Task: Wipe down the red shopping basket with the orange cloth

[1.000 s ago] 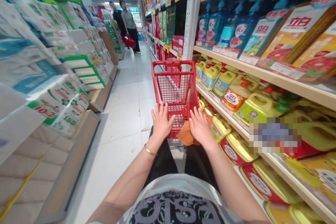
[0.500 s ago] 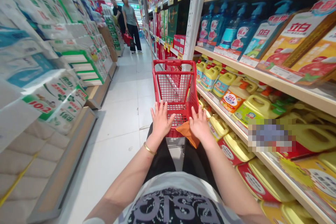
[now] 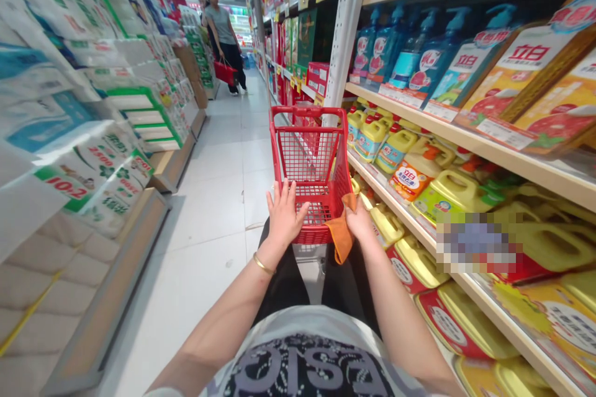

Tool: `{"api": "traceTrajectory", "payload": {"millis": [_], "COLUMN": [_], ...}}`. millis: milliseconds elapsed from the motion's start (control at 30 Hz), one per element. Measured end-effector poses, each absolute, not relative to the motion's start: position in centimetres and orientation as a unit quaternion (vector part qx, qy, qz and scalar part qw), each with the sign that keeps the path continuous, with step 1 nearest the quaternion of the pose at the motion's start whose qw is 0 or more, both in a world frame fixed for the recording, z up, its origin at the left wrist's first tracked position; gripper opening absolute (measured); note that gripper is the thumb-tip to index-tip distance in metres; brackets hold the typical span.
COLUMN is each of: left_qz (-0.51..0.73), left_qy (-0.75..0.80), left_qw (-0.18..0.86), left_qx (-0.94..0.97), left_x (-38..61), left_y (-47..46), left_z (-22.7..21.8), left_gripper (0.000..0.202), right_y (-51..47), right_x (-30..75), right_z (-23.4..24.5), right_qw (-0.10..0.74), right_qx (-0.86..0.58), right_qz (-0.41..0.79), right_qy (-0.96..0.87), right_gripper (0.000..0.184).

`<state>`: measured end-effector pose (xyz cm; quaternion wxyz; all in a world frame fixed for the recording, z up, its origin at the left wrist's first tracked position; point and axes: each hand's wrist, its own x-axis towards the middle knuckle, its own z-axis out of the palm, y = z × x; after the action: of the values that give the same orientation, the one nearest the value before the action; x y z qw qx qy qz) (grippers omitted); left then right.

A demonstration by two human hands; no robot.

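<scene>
Supermarket aisle, white tiled floor (image 3: 205, 211) seen running far between stacked white paper-tissue packs (image 3: 69, 111) at left and pale wooden shelves (image 3: 484, 142) at right, stocked with yellow plastic jugs (image 3: 447, 189) and blue pump bottles (image 3: 419, 56). Red wire shopping trolley (image 3: 307, 110) positioned directly ahead. Left hand (image 3: 285, 216) laid open on near rim, fingers spread. Right hand (image 3: 358, 223) closed on orange cloth (image 3: 341, 229), pressed at trolley's near right rim. Hands kept apart. Distant person (image 3: 221, 31) seen far down aisle.

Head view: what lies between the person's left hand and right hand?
In the head view, the back of the red wire shopping cart lies between the left hand and the right hand, with an orange cloth against the right hand.
</scene>
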<state>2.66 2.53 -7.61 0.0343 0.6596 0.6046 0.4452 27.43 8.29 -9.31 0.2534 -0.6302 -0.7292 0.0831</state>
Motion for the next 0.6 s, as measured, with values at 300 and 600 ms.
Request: {"api": "traceTrajectory", "payload": {"millis": [300, 600], "left_qz": [0.459, 0.432], "left_qy": [0.599, 0.617], "left_qw": [0.04, 0.026], "left_qx": [0.655, 0.658], "left_x": [2.7, 2.8], "left_y": [2.6, 2.5], "left_z": [-7.7, -7.7], "left_gripper": [0.077, 0.077], "right_y": [2.6, -1.5], "right_x": [29.8, 26.2], "right_z": [0.7, -4.8], "right_qw": [0.296, 0.171], "right_qx": [-0.649, -0.486], "right_qz": [0.037, 0.053], "right_qy": [-0.7, -0.855], "right_gripper": [0.061, 0.068]}}
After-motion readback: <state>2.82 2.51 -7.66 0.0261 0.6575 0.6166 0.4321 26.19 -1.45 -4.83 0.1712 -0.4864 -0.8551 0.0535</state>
